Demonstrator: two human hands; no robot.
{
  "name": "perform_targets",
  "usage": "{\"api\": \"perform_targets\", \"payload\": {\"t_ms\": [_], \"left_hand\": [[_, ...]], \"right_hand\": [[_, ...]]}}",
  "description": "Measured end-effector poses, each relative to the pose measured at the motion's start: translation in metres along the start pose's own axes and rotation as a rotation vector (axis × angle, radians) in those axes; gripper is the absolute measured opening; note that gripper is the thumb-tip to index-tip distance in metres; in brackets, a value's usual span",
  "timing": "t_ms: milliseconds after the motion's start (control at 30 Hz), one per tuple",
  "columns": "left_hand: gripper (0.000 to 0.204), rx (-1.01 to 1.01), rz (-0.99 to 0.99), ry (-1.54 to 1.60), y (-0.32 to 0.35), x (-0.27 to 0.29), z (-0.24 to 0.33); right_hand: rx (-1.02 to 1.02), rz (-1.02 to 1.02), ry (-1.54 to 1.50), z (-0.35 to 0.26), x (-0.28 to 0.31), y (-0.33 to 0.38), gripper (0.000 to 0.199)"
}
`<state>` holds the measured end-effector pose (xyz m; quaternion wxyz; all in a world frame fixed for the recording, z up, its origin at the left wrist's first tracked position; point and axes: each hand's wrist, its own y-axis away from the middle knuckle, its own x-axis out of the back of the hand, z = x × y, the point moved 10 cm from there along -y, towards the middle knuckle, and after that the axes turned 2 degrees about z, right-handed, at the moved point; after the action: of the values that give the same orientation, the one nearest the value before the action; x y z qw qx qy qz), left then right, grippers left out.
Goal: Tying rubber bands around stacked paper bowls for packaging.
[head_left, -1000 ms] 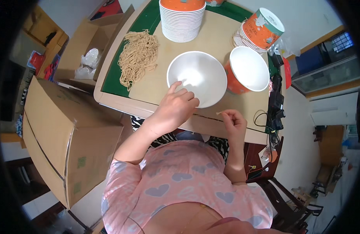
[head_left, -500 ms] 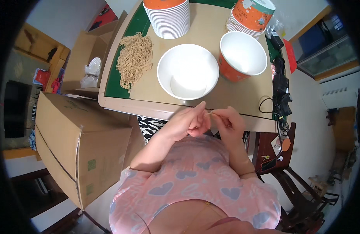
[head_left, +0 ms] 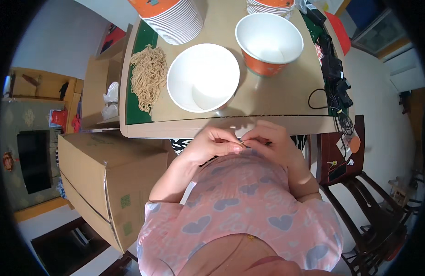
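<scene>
In front of my waist, just off the table's near edge, both hands meet fingertip to fingertip. My left hand (head_left: pixel 212 146) is closed in a pinch on a thin tan strand (head_left: pixel 241 143), of which only a short piece shows. My right hand (head_left: pixel 270 141) pinches at the same strand, its other fingers curled. Beyond them stands a white-lined paper bucket (head_left: pixel 203 76), open side up. To its right is a second paper bucket (head_left: pixel 267 39), orange outside and white within. A heap of tan cords (head_left: pixel 148 78) lies at the table's left.
A stack of nested paper buckets (head_left: pixel 173 23) rises at the back left, with another stack (head_left: pixel 270 7) behind the right bucket. Black adapters and cables (head_left: pixel 332 69) run along the table's right edge. A large cardboard box (head_left: pixel 129 184) stands left, a dark chair (head_left: pixel 369 193) right.
My fingertips have come together on the strand, and my left hand has turned from loosely curled to a pinch. The view has shifted, so the table things sit further left and higher.
</scene>
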<state>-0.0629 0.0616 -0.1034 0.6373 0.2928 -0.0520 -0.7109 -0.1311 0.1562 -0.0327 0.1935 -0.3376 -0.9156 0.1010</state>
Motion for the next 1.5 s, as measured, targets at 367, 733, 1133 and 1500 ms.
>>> {"api": "perform_targets", "payload": {"t_ms": [367,733,1133,1500], "left_hand": [[0.004,-0.297,0.3,-0.652,0.015,0.005,0.036],[0.023,0.193,-0.061,0.177,0.006,0.0,-0.025],[0.003,-0.28,0.255,-0.268,0.008,0.022,0.008],[0.009,-0.056,0.178,-0.139,0.007,0.019,-0.008]], "right_hand": [[-0.102,-0.046,-0.03,0.015,-0.013,0.003,0.01],[0.032,-0.029,0.019,0.007,-0.011,0.0,0.011],[-0.029,-0.034,0.039,0.016,-0.017,-0.003,0.013],[-0.137,-0.047,0.098,0.026,-0.018,-0.001,0.011]]}}
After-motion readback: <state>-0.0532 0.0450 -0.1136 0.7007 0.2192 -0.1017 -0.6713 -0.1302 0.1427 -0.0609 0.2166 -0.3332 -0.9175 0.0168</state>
